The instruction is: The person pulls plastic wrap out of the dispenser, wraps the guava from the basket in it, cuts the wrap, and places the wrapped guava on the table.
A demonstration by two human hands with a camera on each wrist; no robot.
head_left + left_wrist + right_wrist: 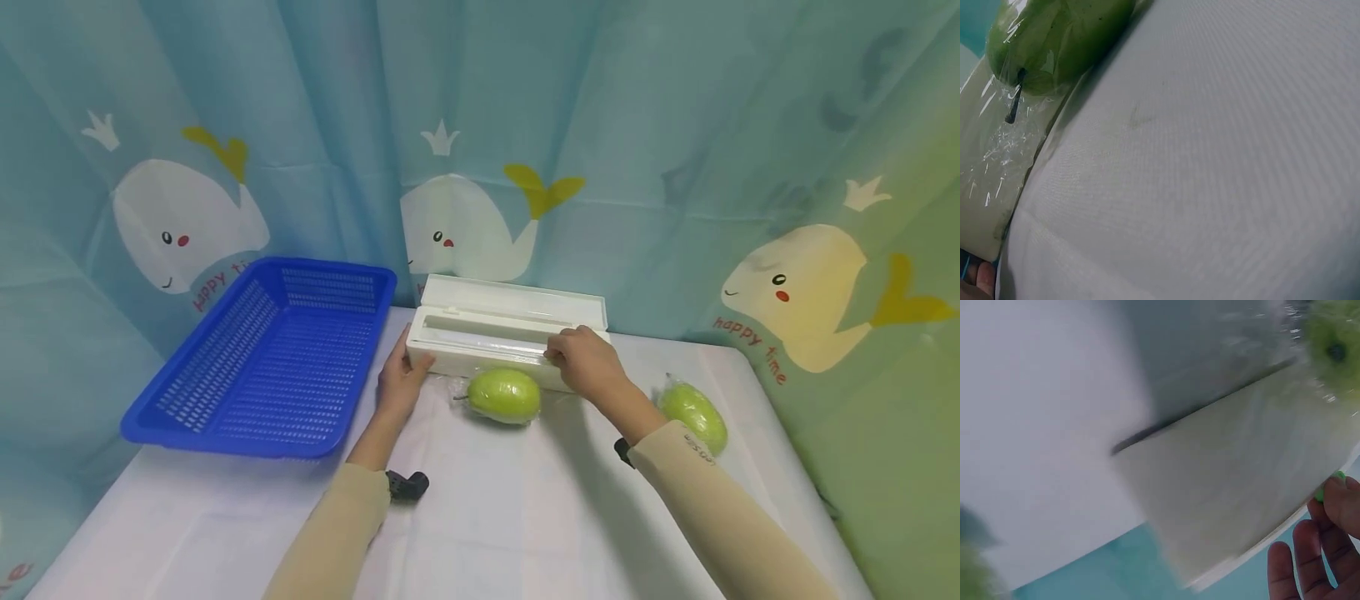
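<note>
A white cling film box (480, 363) stands at the back of the table with its lid (517, 300) up and a roll of film inside. My left hand (401, 383) holds the box's left end, thumb on the front. At the front upper edge, right of the middle, my right hand (588, 362) pinches a small green slider (1338, 477) between thumb and forefinger; its other fingers are loosely bent. Against the box's front lies a green, pear-like fruit (504, 396) wrapped in clear film, stem toward the left, also seen in the left wrist view as a fruit (1060, 44).
A blue plastic basket (352, 367) with slotted sides sits at the left of the table. Another film-wrapped green fruit (693, 417) lies on the right, beside my right forearm. Behind the table hangs a blue curtain (480, 100) printed with whales.
</note>
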